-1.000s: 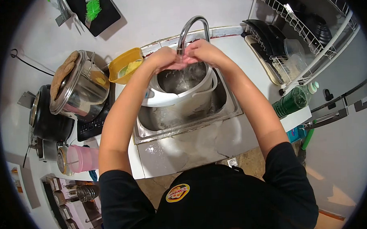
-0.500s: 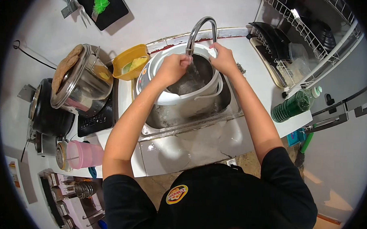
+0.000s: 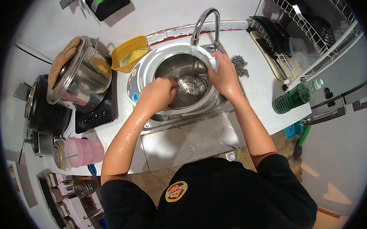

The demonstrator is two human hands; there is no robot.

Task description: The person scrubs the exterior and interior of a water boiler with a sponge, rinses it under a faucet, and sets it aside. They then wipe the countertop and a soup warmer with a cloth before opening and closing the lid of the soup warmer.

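A white electric pot (image 3: 147, 61) with coloured buttons on its left side sits in the sink (image 3: 167, 124), its mouth facing up. A thin stream from the chrome faucet (image 3: 204, 17) falls into its shiny steel inside, where some water lies at the bottom. My left hand (image 3: 156, 94) crosses the pot's front-left rim, fingers curled inside the mouth; what they hold, if anything, is hidden. On the right, my right hand (image 3: 223, 74) is closed on the pot's rim beside a white tab. Wet drops shine on my left forearm.
Behind on the left is a yellow tub (image 3: 125, 56) with a sponge. A steel pot (image 3: 89, 73) stands left, near a pink container (image 3: 85, 151). Right are steel scouring wool (image 3: 240, 65), a dish rack (image 3: 287, 70) and a green bottle (image 3: 294, 97).
My left hand has gone from the faucet's spout down to the pot's front-left rim. The pot has tipped or turned, showing more of its inside and buttons. My right hand stays at the right rim.
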